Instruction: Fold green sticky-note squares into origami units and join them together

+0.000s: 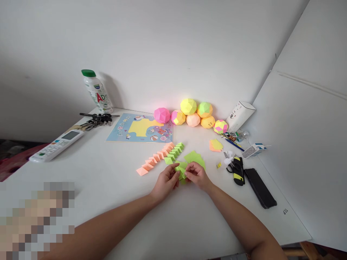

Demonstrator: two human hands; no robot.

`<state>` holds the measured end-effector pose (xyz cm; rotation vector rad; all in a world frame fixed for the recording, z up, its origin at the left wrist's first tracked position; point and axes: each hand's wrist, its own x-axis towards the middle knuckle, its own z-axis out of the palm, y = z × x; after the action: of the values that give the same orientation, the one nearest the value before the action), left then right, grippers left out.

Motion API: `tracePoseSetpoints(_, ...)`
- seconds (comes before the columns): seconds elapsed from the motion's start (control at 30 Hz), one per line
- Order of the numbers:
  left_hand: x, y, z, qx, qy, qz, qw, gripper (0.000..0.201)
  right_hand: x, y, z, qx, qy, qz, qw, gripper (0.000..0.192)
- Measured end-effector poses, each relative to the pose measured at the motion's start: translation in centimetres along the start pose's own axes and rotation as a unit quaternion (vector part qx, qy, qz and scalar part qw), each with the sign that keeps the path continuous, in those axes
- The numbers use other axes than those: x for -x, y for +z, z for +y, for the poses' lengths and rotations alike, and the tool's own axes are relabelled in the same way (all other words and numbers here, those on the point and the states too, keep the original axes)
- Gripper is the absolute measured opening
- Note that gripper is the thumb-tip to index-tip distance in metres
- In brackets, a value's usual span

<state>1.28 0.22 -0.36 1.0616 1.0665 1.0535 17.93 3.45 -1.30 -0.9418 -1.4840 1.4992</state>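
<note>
I see a green folded paper piece (182, 173), small and creased, held just above the white table, pinched from both sides: left hand (165, 183) on its left edge, right hand (197, 176) on its right. Fingers cover part of it, so I can't tell the exact fold shape. It's touching or just beside the loose green squares behind it; I can't tell which.
</note>
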Motion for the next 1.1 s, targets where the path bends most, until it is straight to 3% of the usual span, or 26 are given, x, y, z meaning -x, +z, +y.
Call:
tracePoseSetpoints(0.4, -0.11, -0.07, -0.55, 0.004, 0.021, -0.018, 1.000, 0.041, 0.20, -0.06, 0.10, 0.019, 0.023, 0.002, 1.000, 0.019)
tracePoseSetpoints(0.7, -0.14, -0.13, -0.34, 0.052, 0.015, 0.007, 0.998, 0.039, 0.05, -0.49, -0.09, -0.004, -0.014, -0.080, 0.997, 0.039)
tracePoseSetpoints(1.1, -0.25, -0.10, -0.61, 0.045, 0.018, 0.017, 0.999, 0.039, 0.07, -0.28, -0.15, -0.025, 0.007, -0.070, 0.997, 0.034)
